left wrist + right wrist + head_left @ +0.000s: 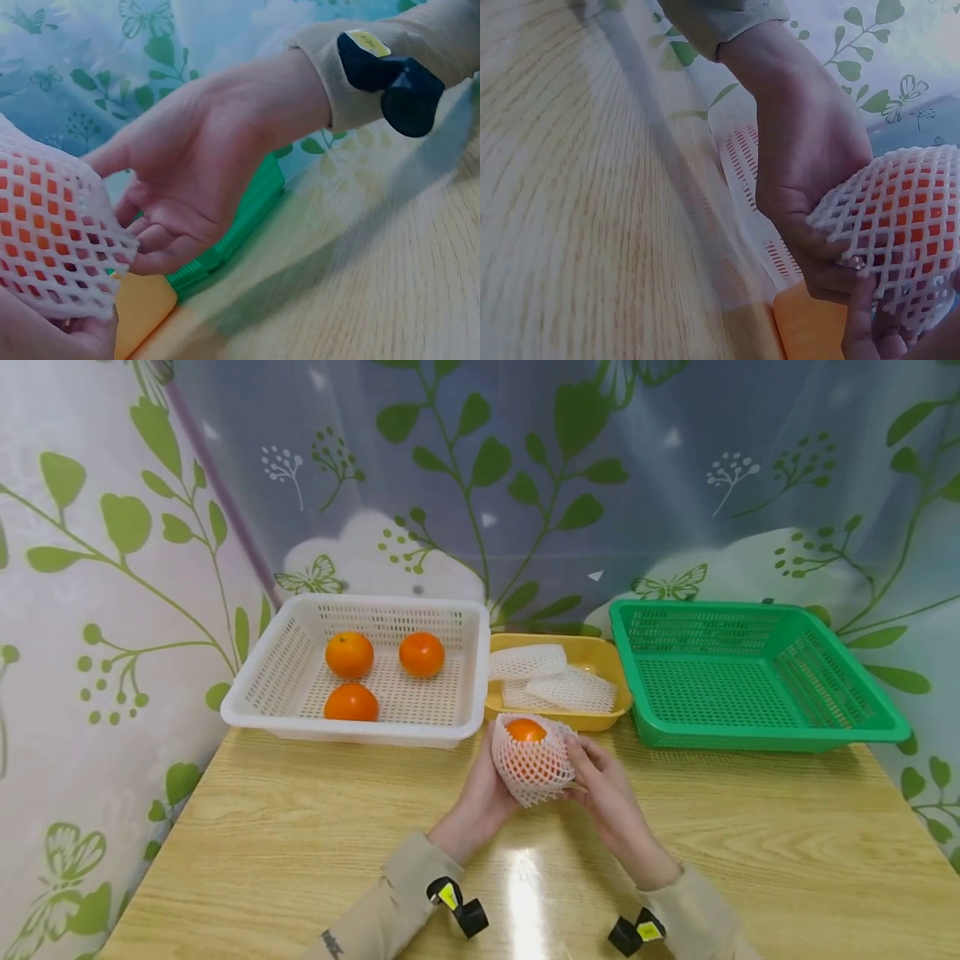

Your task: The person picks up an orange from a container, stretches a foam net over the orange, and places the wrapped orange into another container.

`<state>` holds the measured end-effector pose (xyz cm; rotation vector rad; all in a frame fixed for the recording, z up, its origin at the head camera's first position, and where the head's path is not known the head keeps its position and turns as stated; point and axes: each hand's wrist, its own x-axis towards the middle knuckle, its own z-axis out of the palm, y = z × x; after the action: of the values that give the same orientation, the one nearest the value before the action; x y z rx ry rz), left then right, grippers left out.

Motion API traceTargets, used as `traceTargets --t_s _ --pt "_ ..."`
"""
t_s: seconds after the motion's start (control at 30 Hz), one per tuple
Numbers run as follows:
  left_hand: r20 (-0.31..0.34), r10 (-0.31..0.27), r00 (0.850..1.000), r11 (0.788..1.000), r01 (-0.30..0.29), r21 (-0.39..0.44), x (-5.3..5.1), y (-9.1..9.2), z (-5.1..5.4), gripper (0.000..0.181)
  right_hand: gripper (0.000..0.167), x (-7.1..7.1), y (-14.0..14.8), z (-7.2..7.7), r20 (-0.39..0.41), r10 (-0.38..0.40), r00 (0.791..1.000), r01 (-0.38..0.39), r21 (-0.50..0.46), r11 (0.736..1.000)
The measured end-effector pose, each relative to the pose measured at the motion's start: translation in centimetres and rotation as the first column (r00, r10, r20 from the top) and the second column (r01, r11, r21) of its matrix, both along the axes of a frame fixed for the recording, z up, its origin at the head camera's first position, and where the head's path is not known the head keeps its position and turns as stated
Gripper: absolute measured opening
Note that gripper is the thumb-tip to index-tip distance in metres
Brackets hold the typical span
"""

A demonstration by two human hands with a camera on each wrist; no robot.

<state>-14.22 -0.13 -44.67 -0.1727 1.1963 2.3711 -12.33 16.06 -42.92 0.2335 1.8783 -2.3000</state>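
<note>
Netted orange: I see it held between the person's two hands, in front of the yellow tray, a round patch of its bright skin uncovered at the net's opening.
Foam net: white, diamond-meshed, fitted around the orange, with skin showing through the holes.
Left hand: cupped round the left side of the fruit, fingers curled on the mesh, gripping it.
Right hand: on the opposite side, thumb against the net, pinching its edge. I cannot tell whether the two hands' fingertips touch.
Sleeves: a beige left cuff and a beige right cuff, each with a small black device bearing a yellow label.
Yellow tray: behind the hands, between the two baskets; spare foam nets lie flat and overlapping inside.
White basket: to the left of the tray, slotted plastic; it contains three loose oranges, two towards the back and one near the front wall.
Green basket: to the right of the tray, slotted plastic too.
Table: pale wood grain, with a strip of reflected light near the person.
Backdrop: curtain-like sheeting printed with green leaves and butterflies.
</note>
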Motion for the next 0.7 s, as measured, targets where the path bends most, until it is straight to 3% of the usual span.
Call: traceTargets --t_s 0.2,0.33,0.43,0.57,0.7 --pt "0.054 0.0 0.999 0.999 -0.002 0.032 -0.01 -0.21 0.31 0.075 0.016 -0.14 0.13 -0.39 0.016 0.013 1.0 -0.012 -0.028 1.0" --pt "0.076 0.0 0.997 0.998 -0.004 0.055 -0.11 -0.27 0.65 0.072 0.029 -0.3 0.24 -0.47 -0.003 0.01 1.0 -0.01 -0.016 1.0" --pt "0.069 0.002 0.998 0.998 -0.006 0.064 -0.25 -0.33 0.84 0.07 0.042 -0.38 0.4 -0.43 -0.089 0.018 0.996 -0.014 0.055 0.998" --pt "0.037 -0.007 0.999 0.998 0.005 0.057 -0.32 -0.38 0.88 0.067 0.052 -0.16 0.47 -0.19 -0.234 0.105 0.967 -0.052 0.221 0.974" --pt "0.001 -0.028 1.0 0.998 0.028 0.049 -0.19 -0.47 0.92 0.065 0.078 0.07 0.11 -0.02 -0.314 0.21 0.926 -0.103 0.326 0.94"
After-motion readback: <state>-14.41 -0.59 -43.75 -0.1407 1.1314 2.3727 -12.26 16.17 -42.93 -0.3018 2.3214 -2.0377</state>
